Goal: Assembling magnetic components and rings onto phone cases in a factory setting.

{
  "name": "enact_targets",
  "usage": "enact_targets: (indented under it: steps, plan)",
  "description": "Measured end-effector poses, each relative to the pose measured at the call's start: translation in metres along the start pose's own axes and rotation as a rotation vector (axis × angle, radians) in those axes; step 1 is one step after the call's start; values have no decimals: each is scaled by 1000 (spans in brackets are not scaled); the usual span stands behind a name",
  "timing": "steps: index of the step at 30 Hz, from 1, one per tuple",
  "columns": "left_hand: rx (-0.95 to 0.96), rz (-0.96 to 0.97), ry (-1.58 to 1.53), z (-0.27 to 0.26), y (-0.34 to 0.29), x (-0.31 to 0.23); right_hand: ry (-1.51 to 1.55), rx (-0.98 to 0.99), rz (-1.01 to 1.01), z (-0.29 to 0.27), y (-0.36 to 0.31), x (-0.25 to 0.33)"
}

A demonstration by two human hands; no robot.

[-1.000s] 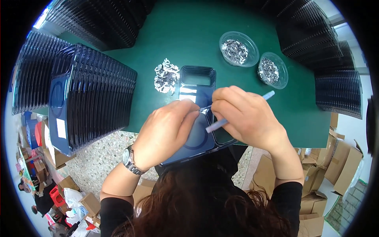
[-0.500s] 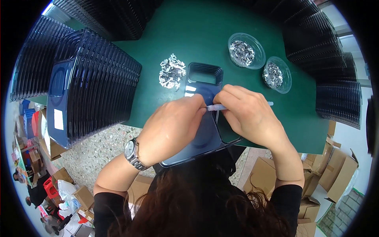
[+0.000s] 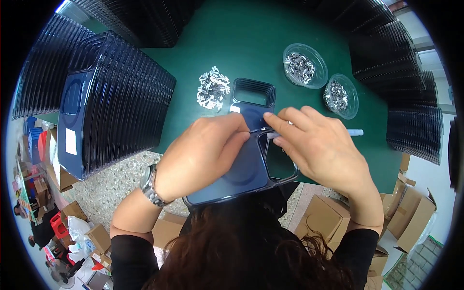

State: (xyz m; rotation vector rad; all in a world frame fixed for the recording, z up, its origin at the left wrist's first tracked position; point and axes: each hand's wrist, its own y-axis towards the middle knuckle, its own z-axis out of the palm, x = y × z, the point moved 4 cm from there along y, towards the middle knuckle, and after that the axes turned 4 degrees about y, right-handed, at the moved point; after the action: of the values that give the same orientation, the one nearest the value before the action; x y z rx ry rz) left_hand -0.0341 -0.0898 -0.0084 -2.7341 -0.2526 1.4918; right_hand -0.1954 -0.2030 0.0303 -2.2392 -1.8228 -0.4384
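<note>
Clock positions are from the middle of the phone case (image 3: 241, 169) unless noted, 12 = away from the person.

Phone case: dark, see-through back, big camera opening at 3 o'clock. Sits at the near edge of the table (image 3: 251, 38), tilted over the person's lap, between both hands.

Left hand (image 3: 203, 150): thumb and index pinched together on the rim at about 12. Can't tell if anything small is between the tips as well. Wristwatch (image 3: 151, 186) at its 8 o'clock.

Right hand (image 3: 324, 142): partly open, index stretched toward 10 with its tip just beyond the rim. Has hold of a pen-like tool (image 3: 356, 132), pale and slim, lying under the palm; one end sticks out at the hand's 3 o'clock, the other shows below the index, over the opening. Shiny spot at its fingers, too small to identify.

Small bright bit (image 3: 263, 129) on the rim, between the two sets of fingertips.

Around it:
- 12: flat pile of cases (image 3: 251, 113) on the table, just beyond the fingertips.
- 11: loose heap of small silvery pieces (image 3: 213, 89).
- 1: larger clear bowl (image 3: 319, 67), similar pieces inside.
- 2: smaller clear bowl (image 3: 352, 99), same, near the larger one.
- 10: tall stack of dark cases (image 3: 125, 106).
- 4: cardboard boxes (image 3: 321, 220) below table level.
</note>
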Motion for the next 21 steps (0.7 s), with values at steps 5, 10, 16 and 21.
enact_targets:
  steps: [5,10,16,21]
  plan:
    - [-61,26,172,0,-6,-8,-79,-4,4,6,2,4]
    - [-16,11,128,0,-4,-5,-118,-68,-61,5,-2,5]
    - [-25,11,147,0,-6,-7,-168,-66,-98,6,3,7]
    - [-94,6,234,-1,-5,-7,-177,-142,-50,12,10,6]
